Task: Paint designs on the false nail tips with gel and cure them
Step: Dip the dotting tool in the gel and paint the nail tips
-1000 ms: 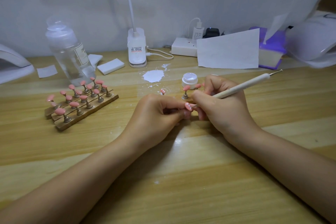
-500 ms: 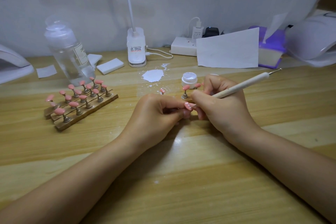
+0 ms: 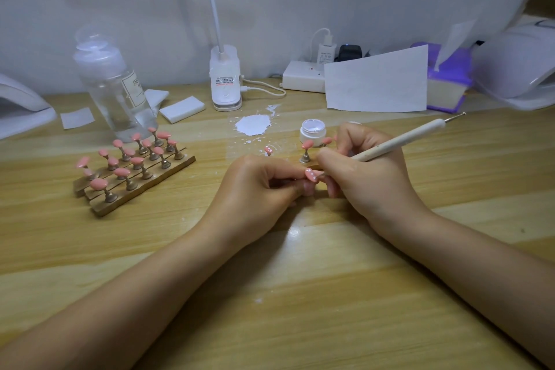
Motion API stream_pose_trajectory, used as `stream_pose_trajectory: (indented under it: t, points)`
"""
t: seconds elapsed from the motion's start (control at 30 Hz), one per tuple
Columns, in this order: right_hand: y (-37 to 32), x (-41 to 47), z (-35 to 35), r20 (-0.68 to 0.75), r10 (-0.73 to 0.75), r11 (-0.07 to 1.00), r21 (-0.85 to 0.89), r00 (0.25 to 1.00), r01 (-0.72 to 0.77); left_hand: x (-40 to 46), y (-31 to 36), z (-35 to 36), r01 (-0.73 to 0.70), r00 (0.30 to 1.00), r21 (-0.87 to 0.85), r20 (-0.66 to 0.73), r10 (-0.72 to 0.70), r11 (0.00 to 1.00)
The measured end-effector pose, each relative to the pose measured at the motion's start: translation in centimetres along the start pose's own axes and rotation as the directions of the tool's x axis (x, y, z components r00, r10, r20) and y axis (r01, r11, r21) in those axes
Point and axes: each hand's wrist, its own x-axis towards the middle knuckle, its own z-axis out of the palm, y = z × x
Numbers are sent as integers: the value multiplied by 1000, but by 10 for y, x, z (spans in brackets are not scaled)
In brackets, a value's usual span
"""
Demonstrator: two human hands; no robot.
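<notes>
Little has shifted over the last second: both hands sit where they were at mid-worktop, and only the tool's working end has crept a touch along the nail. Left hand pinches a pink nail tip by its stand, fingers curled round it, the tip facing up between the two hands. Right hand has a pen-like grip on the dotting tool, whose lower end touches the tip, where small white dots already show. Just beyond stands the open pot of white gel, with a dotted tip and a plain one on single stands near it. To the left, the wooden rack holds plain pink tips, so by my reckoning most painting and all curing remain.
</notes>
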Motion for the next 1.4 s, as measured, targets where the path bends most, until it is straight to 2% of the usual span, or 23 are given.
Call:
stream_pose_trajectory:
  t: [0.47, 1.4]
  points:
    - [-4, -1, 1, 8, 5, 998, 57, 1000, -6, 0, 0, 0, -24, 1000, 35, 14, 23, 999]
    - [0, 1, 0, 8, -31, 999, 23, 999, 31, 0, 0, 0, -51, 999, 30, 19, 51, 998]
